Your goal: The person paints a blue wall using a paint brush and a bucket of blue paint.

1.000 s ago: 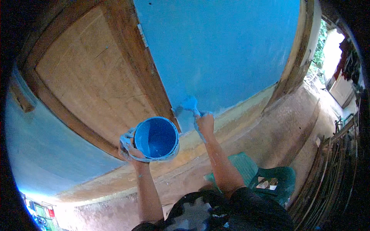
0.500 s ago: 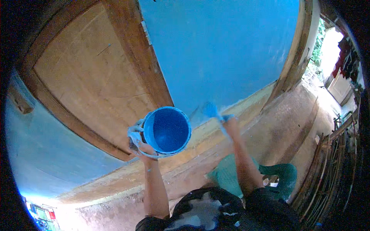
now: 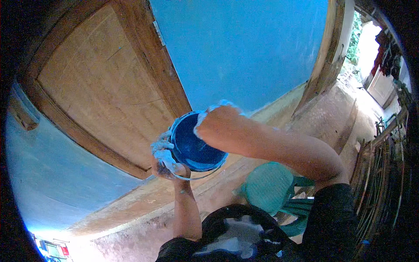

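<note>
At the centre of the frame a small blue paint bucket (image 3: pixel 194 146) is held up, its mouth tilted toward the camera. The left hand (image 3: pixel 163 159), smeared with paint, grips its rim and thin wire handle at the lower left. The right hand (image 3: pixel 214 118) dips over the upper rim; whether it is closed on anything I cannot tell. The bucket looks light but slippery with wet paint, best held by handle and rim. Behind stand a blue wall (image 3: pixel 244 48) and a wooden door (image 3: pixel 96 83); a green plastic chair (image 3: pixel 266 187) sits at lower right.
</note>
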### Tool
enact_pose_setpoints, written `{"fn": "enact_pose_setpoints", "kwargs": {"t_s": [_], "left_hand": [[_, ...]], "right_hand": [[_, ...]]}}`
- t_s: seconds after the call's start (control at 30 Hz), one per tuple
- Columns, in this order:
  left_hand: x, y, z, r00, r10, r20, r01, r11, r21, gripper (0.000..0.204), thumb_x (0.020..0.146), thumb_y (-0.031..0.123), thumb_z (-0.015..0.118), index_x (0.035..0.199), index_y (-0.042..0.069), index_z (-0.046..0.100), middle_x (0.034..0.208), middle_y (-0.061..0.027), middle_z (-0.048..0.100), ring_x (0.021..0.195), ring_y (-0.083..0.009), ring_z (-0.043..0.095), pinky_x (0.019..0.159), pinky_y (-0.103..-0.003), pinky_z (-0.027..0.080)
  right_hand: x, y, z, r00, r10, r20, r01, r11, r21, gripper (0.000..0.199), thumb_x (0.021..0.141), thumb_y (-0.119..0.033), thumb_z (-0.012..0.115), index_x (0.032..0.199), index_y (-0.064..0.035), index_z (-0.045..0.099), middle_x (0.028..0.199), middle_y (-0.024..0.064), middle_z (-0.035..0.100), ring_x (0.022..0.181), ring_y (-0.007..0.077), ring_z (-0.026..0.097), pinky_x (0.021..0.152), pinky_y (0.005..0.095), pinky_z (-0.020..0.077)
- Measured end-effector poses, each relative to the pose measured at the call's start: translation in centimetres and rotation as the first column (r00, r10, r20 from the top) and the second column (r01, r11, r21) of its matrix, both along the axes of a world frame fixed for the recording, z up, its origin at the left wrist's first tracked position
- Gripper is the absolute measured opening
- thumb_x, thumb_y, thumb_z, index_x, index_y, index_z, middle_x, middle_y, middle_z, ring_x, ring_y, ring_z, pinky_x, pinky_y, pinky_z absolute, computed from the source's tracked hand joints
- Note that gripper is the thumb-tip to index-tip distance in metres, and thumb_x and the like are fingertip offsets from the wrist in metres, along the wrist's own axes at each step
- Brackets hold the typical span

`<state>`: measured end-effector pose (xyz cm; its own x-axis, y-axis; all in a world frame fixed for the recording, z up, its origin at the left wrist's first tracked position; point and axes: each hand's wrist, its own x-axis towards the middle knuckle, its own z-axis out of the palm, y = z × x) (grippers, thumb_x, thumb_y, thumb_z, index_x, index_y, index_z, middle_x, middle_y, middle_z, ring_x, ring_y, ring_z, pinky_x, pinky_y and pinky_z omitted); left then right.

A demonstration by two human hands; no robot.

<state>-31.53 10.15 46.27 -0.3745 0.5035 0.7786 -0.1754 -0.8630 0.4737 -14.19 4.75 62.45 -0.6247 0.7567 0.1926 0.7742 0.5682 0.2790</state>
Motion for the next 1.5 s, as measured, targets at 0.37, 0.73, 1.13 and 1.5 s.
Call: {"fn": "enact_pose_setpoints", "kwargs": {"t_s": [0.37, 0.73, 1.13, 1.5], "left_hand": [[1.0, -0.3, 0.3, 0.999, 0.044, -0.004, -0.043, 0.991, 0.129, 0.026, 0.09, 0.03, 0.052, 0.088, 0.005, 0.051, 0.099, -0.0142, 0.059, 0.095, -0.0278, 0.058, 0.087, -0.04, 0.047], [3.1, 0.5, -1.0, 0.997, -0.016, 0.071, 0.031, 0.974, -0.224, 0.03, 0.089, 0.028, 0.051, 0.075, 0.002, 0.052, 0.073, -0.0049, 0.054, 0.071, -0.017, 0.053, 0.067, -0.029, 0.044], [9.1, 1.2, -6.2, 0.95, -0.012, -0.311, -0.108, 0.925, -0.365, 0.017, 0.088, 0.016, 0.052, 0.075, 0.004, 0.052, 0.072, -0.0014, 0.053, 0.067, -0.0106, 0.05, 0.059, -0.025, 0.042], [7.6, 3.4, -3.9, 0.972, -0.229, 0.047, 0.222, 0.839, -0.498, 0.022, 0.092, 0.027, 0.052, 0.087, 0.005, 0.054, 0.088, -0.0109, 0.061, 0.083, -0.0233, 0.06, 0.072, -0.035, 0.053]], "right_hand": [[-0.8, 0.0, -2.4, 0.999, -0.028, -0.018, 0.028, 0.999, 0.035, 0.013, 0.07, -0.011, 0.062, 0.08, -0.0043, 0.068, 0.077, 0.0126, 0.067, 0.073, 0.0285, 0.067, 0.051, 0.0408, 0.0528], [12.5, -2.5, -8.5, 0.498, -0.359, -0.789, 0.138, 0.932, -0.336, 0.021, 0.074, -0.02, 0.067, 0.091, -0.0078, 0.069, 0.078, 0.0154, 0.065, 0.072, 0.0291, 0.063, 0.066, 0.0382, 0.0494], [16.1, -3.6, -24.0, -0.124, -0.593, -0.796, -0.371, 0.771, -0.517, 0.023, 0.084, -0.026, 0.062, 0.086, -0.0036, 0.068, 0.067, 0.0014, 0.057, 0.061, 0.0132, 0.052, 0.054, 0.0288, 0.0411], [17.6, 11.8, -24.7, 0.081, -0.382, -0.921, 0.492, 0.818, -0.296, 0.021, 0.081, -0.022, 0.059, 0.089, -0.0042, 0.067, 0.078, 0.0157, 0.064, 0.066, 0.0344, 0.059, 0.06, 0.0418, 0.0456]]}}
